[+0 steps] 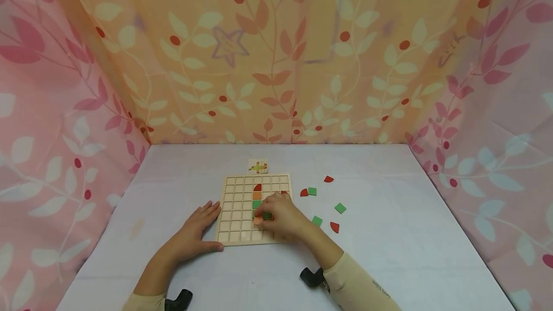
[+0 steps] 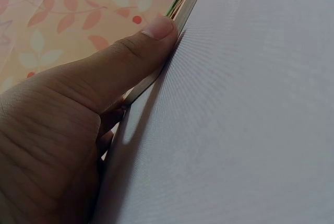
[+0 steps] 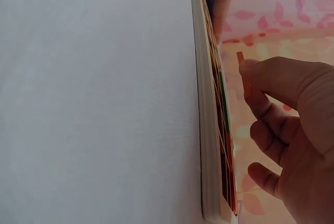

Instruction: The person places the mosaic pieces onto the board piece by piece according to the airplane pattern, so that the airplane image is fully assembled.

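1. Orange tile [image 3: 247, 84] hung just above the grid board [image 1: 234, 233], pinched between thumb and fingers of the right hand [image 1: 281, 212].
2. Left hand [image 1: 194, 234] rested, fingers extended, against the board's left edge, thumb at the near corner.
3. Patterned card [image 1: 258, 166] lay beyond the board; red pieces [image 1: 329, 179] and green squares [image 1: 340, 208] lay right.

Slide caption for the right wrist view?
Right hand pinches an orange tile over the wooden grid board.

Held tile [image 3: 243, 75] orange — board [image 1: 235, 215] pale beige, gridded; loose squares [image 1: 340, 208] green, quarter-rounds [image 1: 329, 179] red — back curtain [image 1: 276, 56] yellow-orange, leaf-patterned.
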Demonstrator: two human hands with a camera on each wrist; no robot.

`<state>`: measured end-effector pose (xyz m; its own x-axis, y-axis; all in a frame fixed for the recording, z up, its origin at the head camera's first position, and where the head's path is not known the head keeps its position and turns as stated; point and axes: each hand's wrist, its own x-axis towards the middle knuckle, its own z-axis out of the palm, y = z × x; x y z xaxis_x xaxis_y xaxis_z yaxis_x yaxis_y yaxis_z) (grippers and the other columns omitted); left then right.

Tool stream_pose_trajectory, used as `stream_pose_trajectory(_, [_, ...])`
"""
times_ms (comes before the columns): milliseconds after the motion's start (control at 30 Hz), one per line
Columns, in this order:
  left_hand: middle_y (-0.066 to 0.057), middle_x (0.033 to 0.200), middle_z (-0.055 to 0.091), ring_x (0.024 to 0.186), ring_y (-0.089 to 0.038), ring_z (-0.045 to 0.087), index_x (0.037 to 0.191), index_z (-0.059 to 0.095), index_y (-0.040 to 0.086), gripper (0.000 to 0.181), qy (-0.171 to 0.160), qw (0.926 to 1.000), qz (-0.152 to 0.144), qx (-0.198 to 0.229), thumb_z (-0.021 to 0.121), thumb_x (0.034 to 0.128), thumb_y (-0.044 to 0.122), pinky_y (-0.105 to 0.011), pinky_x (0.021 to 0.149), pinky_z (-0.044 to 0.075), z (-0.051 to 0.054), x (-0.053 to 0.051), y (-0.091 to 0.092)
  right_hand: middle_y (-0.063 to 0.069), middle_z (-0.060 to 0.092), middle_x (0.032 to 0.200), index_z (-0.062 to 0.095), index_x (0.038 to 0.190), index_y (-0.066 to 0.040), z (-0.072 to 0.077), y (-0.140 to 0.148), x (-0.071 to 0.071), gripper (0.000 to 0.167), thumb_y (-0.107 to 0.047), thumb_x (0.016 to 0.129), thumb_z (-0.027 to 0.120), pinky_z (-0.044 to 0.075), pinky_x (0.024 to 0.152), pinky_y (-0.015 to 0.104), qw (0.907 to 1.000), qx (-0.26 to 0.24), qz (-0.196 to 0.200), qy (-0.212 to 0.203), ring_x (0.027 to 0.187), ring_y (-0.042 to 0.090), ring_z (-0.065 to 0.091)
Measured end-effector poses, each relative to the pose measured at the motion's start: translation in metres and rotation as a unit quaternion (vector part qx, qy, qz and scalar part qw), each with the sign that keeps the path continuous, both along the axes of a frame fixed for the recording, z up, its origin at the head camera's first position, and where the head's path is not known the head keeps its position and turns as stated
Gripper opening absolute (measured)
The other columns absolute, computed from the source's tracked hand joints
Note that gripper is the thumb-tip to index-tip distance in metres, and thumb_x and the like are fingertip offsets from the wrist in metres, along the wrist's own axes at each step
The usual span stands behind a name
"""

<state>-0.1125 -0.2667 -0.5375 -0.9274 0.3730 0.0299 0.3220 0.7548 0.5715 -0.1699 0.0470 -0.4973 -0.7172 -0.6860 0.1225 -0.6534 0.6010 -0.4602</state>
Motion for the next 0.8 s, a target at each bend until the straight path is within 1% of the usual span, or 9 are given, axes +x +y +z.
stream_pose_trajectory(167, [-0.003,0.169,0.027,0.159,-0.031,0.015,0.16,0.035,0.008,0.118,-0.001,1.0,-0.001,-0.008,0.085,0.069,0.064,-0.05,0.129,0.009,0.0,-0.001,0.0,-0.016,0.068,0.105,0.079,0.11,-0.028,-0.003,-0.002,0.001,0.019,-0.032,0.091,0.078,0.04,0.099,0.037,0.9998,0.004,0.004,0.02,0.111,0.01,0.053])
stream_pose_trajectory(333, [-0.004,0.169,0.027,0.159,-0.032,0.015,0.16,0.035,0.007,0.117,-0.004,1.0,-0.003,-0.004,0.086,0.0694,0.061,-0.054,0.128,0.01,0.001,-0.001,0.0,-0.017,0.066,0.102,0.08,0.11,-0.029,-0.007,-0.005,0.003,0.019,-0.029,0.091,0.077,0.041,0.099,0.037,0.9998,0.005,0.003,0.021,0.107,0.01,0.051])
stream_pose_trajectory(500, [-0.004,0.169,0.027,0.158,-0.032,0.015,0.16,0.035,0.008,0.116,-0.002,1.0,-0.003,-0.004,0.086,0.0699,0.061,-0.056,0.127,0.011,0.002,-0.001,0.0,-0.019,0.063,0.099,0.079,0.111,-0.031,-0.01,-0.007,0.004,0.021,-0.028,0.09,0.078,0.038,0.096,0.035,0.9995,0.014,-0.001,0.028,0.104,0.008,0.049])
stream_pose_trajectory(633, [-0.003,0.17,0.026,0.159,-0.032,0.015,0.16,0.035,0.009,0.117,-0.005,1.0,0.0,-0.006,0.085,0.0693,0.064,-0.057,0.127,0.011,0.0,-0.001,0.0,-0.019,0.063,0.099,0.08,0.11,-0.032,-0.01,-0.008,0.005,0.021,-0.026,0.09,0.077,0.035,0.091,0.033,0.9996,0.018,-0.001,0.022,0.102,0.008,0.049])
stream_pose_trajectory(800, [-0.003,0.17,0.026,0.159,-0.032,0.015,0.16,0.035,0.009,0.118,-0.006,0.9999,0.001,-0.008,0.084,0.0687,0.066,-0.057,0.127,0.011,-0.001,-0.002,0.0,-0.018,0.063,0.099,0.08,0.11,-0.032,-0.011,-0.008,0.005,0.021,-0.026,0.09,0.077,0.033,0.089,0.033,0.9997,0.015,0.0,0.022,0.1,0.007,0.049])
